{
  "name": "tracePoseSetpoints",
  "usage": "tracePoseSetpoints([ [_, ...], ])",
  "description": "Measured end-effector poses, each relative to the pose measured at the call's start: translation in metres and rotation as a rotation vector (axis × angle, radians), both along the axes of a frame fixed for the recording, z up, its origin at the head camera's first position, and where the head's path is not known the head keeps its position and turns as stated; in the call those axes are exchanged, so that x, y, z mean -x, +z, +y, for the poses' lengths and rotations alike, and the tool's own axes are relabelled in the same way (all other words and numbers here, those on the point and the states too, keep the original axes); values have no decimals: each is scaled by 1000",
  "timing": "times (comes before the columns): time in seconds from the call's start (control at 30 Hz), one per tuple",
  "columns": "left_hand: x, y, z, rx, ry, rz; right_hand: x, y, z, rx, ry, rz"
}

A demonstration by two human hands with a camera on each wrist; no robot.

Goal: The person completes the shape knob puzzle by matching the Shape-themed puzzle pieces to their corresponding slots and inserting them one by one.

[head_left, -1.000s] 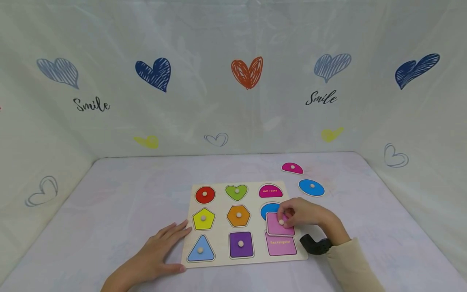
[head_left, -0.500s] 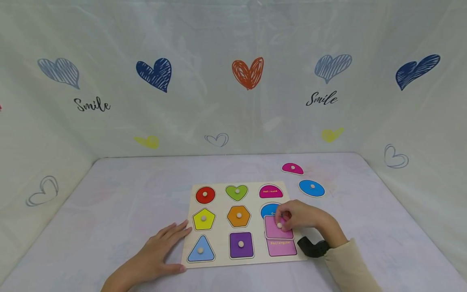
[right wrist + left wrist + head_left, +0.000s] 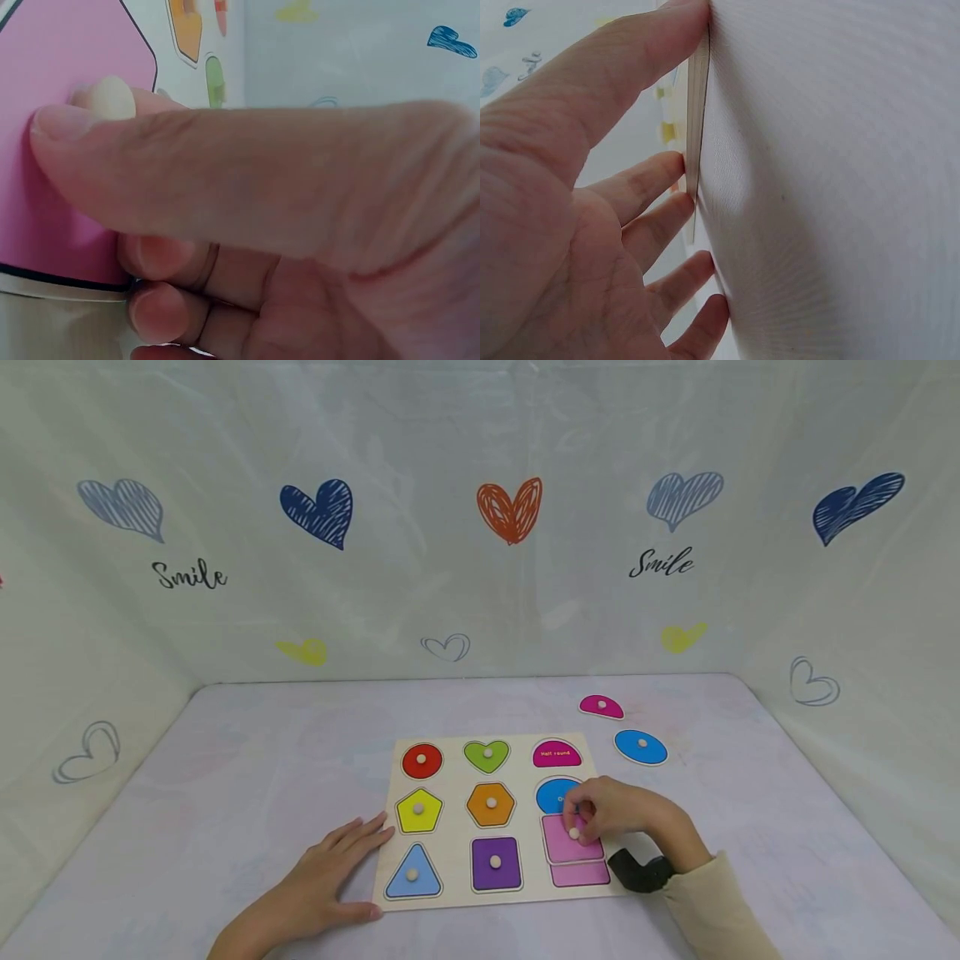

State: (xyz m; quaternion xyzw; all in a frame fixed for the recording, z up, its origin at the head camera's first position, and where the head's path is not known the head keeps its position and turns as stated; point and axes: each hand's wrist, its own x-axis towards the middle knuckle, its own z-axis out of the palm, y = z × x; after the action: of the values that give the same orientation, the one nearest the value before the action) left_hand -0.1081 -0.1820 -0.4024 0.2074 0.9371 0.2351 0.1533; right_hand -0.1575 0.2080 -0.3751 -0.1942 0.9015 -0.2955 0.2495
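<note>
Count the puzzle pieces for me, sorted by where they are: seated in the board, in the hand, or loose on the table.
Seated in the board: 6
Held by the right hand, the pink rectangle: 1
Loose on the table, magenta half round and blue oval: 2
Total: 9

Head view sits high, looking forward and down across the puzzle board (image 3: pixel 450 893) and both hands. Left wrist view hugs the left hand (image 3: pixel 577 247), fingers (image 3: pixel 649 187) pressed on the board edge (image 3: pixel 697 112), very near. Right wrist view is tight behind the right hand (image 3: pixel 300 225), the pink rectangle piece (image 3: pixel 45 67) beyond its fingertips. All three views share the board.
</note>
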Motion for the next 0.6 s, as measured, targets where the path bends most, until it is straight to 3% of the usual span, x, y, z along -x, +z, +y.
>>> tracePoseSetpoints([
  [0.27,0,-1,0,9,15,-21,-4,2,-4,-45,-39,-36],
  [0.6,0,-1,0,9,14,-15,-8,3,-6,-30,-19,-66],
])
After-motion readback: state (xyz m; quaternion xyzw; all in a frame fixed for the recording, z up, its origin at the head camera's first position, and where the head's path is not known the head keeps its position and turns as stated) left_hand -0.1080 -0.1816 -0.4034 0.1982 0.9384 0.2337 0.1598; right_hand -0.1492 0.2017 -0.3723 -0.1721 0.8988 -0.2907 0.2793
